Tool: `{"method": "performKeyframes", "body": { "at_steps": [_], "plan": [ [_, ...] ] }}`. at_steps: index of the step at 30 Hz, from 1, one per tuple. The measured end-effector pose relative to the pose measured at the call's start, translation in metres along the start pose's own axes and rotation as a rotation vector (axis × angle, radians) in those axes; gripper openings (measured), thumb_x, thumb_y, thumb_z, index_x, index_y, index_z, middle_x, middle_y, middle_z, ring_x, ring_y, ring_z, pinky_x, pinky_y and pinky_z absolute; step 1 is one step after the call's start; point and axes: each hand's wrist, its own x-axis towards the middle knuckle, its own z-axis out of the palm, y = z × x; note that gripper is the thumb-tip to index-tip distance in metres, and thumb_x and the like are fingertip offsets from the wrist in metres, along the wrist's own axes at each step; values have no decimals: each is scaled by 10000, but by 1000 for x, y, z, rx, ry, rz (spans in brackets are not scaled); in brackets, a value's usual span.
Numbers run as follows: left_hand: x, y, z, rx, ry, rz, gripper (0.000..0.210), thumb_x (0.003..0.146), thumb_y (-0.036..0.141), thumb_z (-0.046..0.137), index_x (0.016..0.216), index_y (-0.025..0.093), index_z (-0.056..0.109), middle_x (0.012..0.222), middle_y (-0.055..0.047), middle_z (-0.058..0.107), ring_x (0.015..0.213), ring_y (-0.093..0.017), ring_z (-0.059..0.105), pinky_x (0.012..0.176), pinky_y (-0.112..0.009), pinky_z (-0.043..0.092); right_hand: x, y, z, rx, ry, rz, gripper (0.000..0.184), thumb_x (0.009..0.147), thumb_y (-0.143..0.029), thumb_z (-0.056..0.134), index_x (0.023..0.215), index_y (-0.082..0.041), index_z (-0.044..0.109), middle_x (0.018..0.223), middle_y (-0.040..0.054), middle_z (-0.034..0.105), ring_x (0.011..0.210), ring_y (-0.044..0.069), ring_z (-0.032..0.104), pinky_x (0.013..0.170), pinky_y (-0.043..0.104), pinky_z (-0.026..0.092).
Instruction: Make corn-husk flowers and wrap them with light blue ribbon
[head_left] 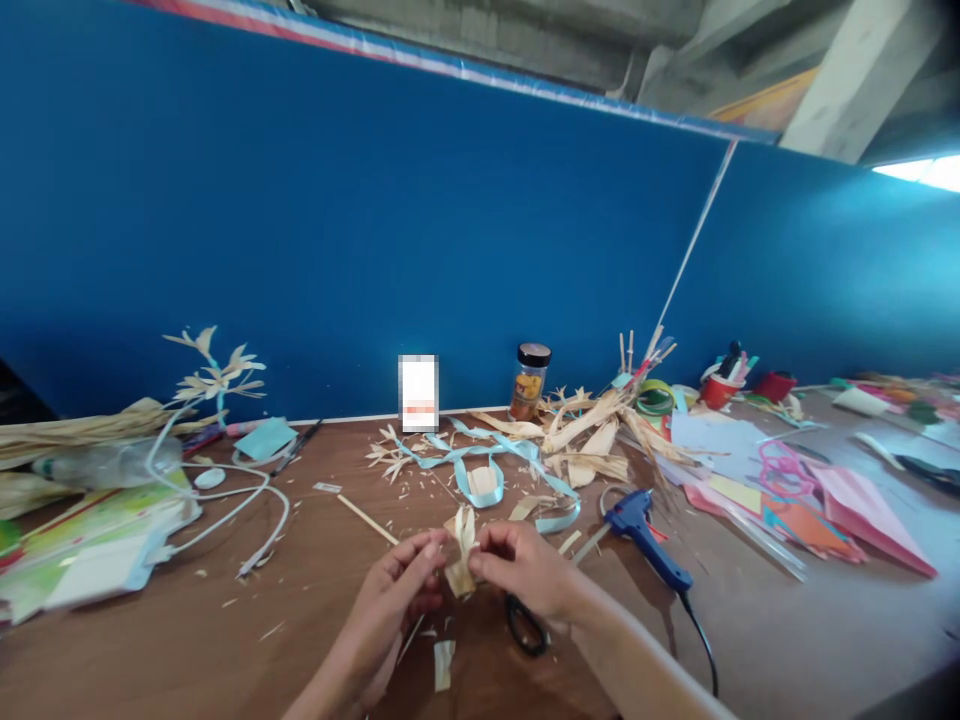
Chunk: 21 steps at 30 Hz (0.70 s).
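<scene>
A small pale corn husk flower (463,548), its petals pointing up, stands between my two hands near the front middle of the table. The curled fingers of my left hand (394,598) close at the flower's left edge, thumb against index finger. From the other side, my right hand (529,568) pinches it between thumb and fingers. Black-handled scissors (527,628) lie partly hidden under my right hand. Closer to me is a loose husk scrap (444,665). A thin wooden stick (367,520) rests beyond my left hand.
Right of my hands lies a blue glue gun (649,540) with its cord. Light blue ribbon (484,485), dried husks (592,440) and a jar (529,382) are behind. White cables (262,490) and a plastic bottle (112,462) lie left; pink paper (870,515) lies right.
</scene>
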Motion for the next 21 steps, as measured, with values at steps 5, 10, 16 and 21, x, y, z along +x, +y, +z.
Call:
{"method": "performKeyframes", "body": {
  "at_steps": [5,10,16,21],
  "plan": [
    [0,-2,2,3,-13,-33,308,616,359,690,829,137,666,711,-44,622,625,-113,543,578,-216,447,7,10,8,236,85,57,170,708,-300,602,687,-151,522,571,-57,449,486,55,355,458,166,284],
    [3,-8,-1,49,-33,-34,220,623,306,696,757,137,656,729,-32,630,638,-100,542,605,-202,434,7,16,13,217,116,38,157,712,-283,605,687,-143,537,560,-57,441,502,60,351,469,169,291],
    [3,-10,-3,68,-19,-35,177,633,288,686,704,133,638,675,-17,605,587,-84,501,575,-194,410,8,22,15,164,132,32,150,724,-276,593,688,-140,541,568,-56,446,517,64,352,493,184,287],
    [4,-10,-2,101,-8,-25,174,629,291,680,679,134,625,648,-7,582,571,-87,486,563,-197,397,8,25,16,117,142,17,139,733,-269,574,695,-139,541,577,-51,448,533,71,358,501,190,285]
  ]
}}
